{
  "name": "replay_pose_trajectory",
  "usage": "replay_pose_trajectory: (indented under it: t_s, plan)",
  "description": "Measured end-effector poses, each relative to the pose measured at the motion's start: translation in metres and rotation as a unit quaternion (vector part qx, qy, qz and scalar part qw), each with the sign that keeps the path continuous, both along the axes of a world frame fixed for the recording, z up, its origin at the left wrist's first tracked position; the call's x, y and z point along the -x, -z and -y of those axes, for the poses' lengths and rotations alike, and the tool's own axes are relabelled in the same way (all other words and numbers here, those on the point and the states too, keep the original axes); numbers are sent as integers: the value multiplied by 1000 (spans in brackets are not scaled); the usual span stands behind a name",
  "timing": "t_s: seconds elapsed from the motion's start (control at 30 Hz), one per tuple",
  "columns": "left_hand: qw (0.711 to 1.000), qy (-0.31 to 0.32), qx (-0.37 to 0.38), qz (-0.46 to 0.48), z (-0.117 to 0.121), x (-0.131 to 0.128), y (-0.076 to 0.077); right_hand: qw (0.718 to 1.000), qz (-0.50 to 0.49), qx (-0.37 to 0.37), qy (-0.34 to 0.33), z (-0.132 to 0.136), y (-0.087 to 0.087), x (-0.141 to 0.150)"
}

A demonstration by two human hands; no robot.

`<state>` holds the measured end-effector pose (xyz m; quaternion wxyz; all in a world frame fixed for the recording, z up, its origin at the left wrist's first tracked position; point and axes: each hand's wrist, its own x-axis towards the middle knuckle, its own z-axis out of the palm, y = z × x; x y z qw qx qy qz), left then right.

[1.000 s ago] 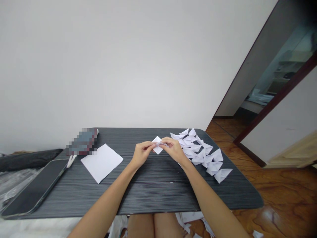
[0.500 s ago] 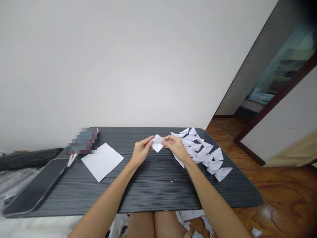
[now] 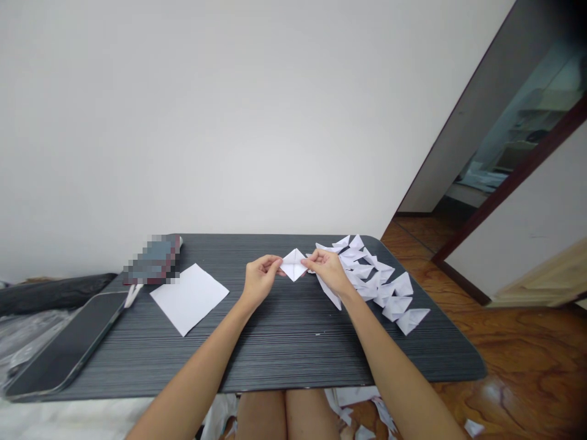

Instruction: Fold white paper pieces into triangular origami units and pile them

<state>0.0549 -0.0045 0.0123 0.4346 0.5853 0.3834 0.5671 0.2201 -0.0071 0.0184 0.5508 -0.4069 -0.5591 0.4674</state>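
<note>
Between my two hands is a small folded piece of white paper (image 3: 293, 265), diamond-shaped with crease lines crossing its middle. My left hand (image 3: 263, 278) pinches its left corner between thumb and fingers. At the opposite corner, my right hand (image 3: 326, 269) pinches it the same way. The paper is held just above the dark table. Right beside and partly behind my right hand lie several folded white paper pieces (image 3: 378, 287) in overlapping rows. To the left of my left hand, a flat white square of paper (image 3: 189, 299) rests on the table.
The dark ribbed table (image 3: 293, 360) stands against a white wall (image 3: 275, 122). A phone (image 3: 68, 345) lies at its left edge, near a blurred-out object (image 3: 153, 260) with a white cable (image 3: 132, 295). Paper scraps (image 3: 364, 432) are on the floor below.
The folded paper now lies flatter and wider as a diamond, with my fingers drawn back to its side corners. Everything else on the table stays put.
</note>
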Motion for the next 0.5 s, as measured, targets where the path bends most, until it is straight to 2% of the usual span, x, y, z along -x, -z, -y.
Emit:
replay_pose_trajectory:
  t_s: [0.23,0.37,0.5]
  plan:
    - [998,43,2,-34,1,4,-5,999,-12,10,-46,3,-3,1]
    - [992,107,32,-59,-3,5,1,998,33,0,-51,4,-1,1]
    - [990,108,42,-75,-7,3,9,996,65,5,-59,4,3,3]
